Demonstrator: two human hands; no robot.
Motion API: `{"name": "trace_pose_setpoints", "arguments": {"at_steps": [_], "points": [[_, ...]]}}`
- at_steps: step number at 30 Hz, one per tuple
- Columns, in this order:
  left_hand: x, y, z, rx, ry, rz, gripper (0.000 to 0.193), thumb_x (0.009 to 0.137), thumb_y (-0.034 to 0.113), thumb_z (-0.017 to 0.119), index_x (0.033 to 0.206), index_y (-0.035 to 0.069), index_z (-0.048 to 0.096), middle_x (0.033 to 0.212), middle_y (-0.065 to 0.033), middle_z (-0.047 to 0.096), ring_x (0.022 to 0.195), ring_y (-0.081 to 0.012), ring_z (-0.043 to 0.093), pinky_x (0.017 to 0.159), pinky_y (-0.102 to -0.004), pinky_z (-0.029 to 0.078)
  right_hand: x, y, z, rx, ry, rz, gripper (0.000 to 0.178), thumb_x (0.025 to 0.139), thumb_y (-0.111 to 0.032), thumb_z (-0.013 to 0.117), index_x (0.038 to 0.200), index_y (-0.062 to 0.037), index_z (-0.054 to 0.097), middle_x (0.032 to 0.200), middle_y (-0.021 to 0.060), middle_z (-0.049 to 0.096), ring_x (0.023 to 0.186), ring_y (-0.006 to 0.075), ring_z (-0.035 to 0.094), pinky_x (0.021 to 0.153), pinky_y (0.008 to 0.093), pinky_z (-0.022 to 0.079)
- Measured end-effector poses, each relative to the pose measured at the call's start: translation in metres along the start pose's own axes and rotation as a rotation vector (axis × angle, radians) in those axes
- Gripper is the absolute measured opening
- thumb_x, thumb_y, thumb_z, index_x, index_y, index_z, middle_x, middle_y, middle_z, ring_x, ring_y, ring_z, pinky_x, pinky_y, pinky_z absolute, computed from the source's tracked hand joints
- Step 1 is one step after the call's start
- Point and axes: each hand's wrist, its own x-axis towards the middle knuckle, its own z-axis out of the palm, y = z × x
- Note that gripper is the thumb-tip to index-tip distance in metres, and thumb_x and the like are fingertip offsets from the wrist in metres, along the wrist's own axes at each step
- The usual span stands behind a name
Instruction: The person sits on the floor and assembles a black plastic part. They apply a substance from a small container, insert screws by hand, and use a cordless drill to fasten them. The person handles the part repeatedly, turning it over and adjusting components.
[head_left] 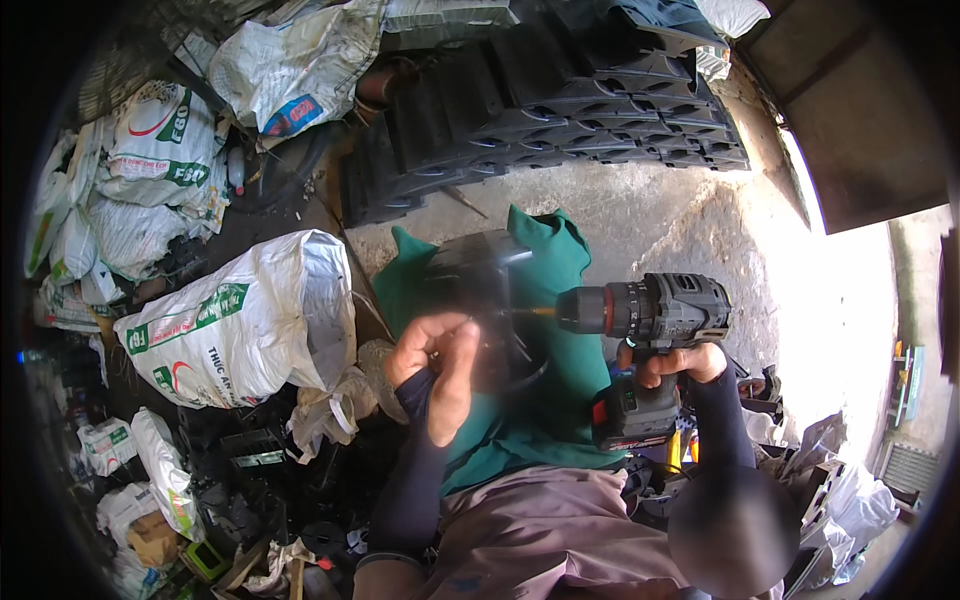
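Note:
A black plastic part [475,262] rests on a green cloth [560,245] over my lap; its middle is blurred and its exact kind is unclear. My right hand [685,365] is wrapped round the grip of a black cordless drill [655,308]. The drill lies level, and its thin gold-coloured bit [540,311] points left at the part. I cannot tell whether the tip touches it. At the part's near left side, my left hand [437,368] has its fingers curled against the thumb. Whatever it pinches, if anything, is lost in the blur.
An open-mouthed white printed sack [235,320] lies to my left, with more sacks [155,150] behind it. Stacked black plastic pieces [540,100] stand on the concrete floor [640,205] ahead. Clutter and plastic bags [850,515] lie by my right side.

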Motion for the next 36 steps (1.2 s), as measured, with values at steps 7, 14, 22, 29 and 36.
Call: {"name": "trace_pose_setpoints", "arguments": {"at_steps": [7, 14, 22, 29, 36], "points": [[-0.001, 0.001, 0.002, 0.12, -0.017, 0.044, 0.011, 0.085, 0.005, 0.069, 0.092, 0.001, 0.062, 0.075, 0.0016, 0.062, 0.064, -0.0014, 0.052, 0.062, -0.017, 0.04, 0.004, -0.002, -0.004, -0.064, -0.049, 0.018, 0.043, 0.069, -0.004, 0.07, 0.109, 0.005, 0.058, 0.089, 0.0172, 0.067, 0.063, 0.0201, 0.061, 0.056, 0.0308, 0.05], [-0.003, 0.0, 0.001, 0.387, -0.018, 0.283, 0.009, 0.086, 0.008, 0.068, 0.091, 0.002, 0.063, 0.068, 0.0018, 0.06, 0.057, -0.0015, 0.05, 0.055, -0.0181, 0.038, 0.01, 0.004, -0.015, -0.091, -0.142, -0.01, 0.055, 0.073, -0.018, 0.078, 0.119, 0.002, 0.055, 0.094, 0.0158, 0.066, 0.058, 0.0165, 0.058, 0.054, 0.0282, 0.048], [0.012, 0.002, -0.012, 0.35, -0.135, 0.238, 0.011, 0.084, 0.007, 0.07, 0.093, 0.003, 0.065, 0.064, 0.0033, 0.057, 0.055, -0.0015, 0.046, 0.053, -0.0186, 0.035, 0.016, 0.005, -0.022, -0.083, -0.189, -0.005, 0.052, 0.074, -0.018, 0.077, 0.117, 0.0028, 0.056, 0.092, 0.0148, 0.066, 0.057, 0.016, 0.057, 0.053, 0.0282, 0.047], [0.021, -0.002, -0.018, 0.359, -0.162, 0.392, 0.01, 0.082, 0.004, 0.071, 0.09, 0.003, 0.067, 0.072, -0.0016, 0.063, 0.057, -0.0066, 0.051, 0.056, -0.0209, 0.04, 0.027, -0.002, -0.024, -0.057, -0.247, 0.033, 0.051, 0.074, -0.015, 0.074, 0.118, 0.0029, 0.055, 0.086, 0.0129, 0.064, 0.056, 0.015, 0.054, 0.051, 0.0278, 0.047], [0.023, -0.005, -0.025, 0.401, -0.167, 0.494, 0.01, 0.082, 0.002, 0.07, 0.092, 0.003, 0.068, 0.08, -0.007, 0.068, 0.066, -0.0127, 0.062, 0.061, -0.0248, 0.048, 0.037, -0.012, -0.026, -0.103, -0.315, 0.131, 0.048, 0.075, -0.011, 0.069, 0.119, 0.0028, 0.054, 0.084, 0.0133, 0.062, 0.055, 0.0153, 0.054, 0.052, 0.0284, 0.047]]}}
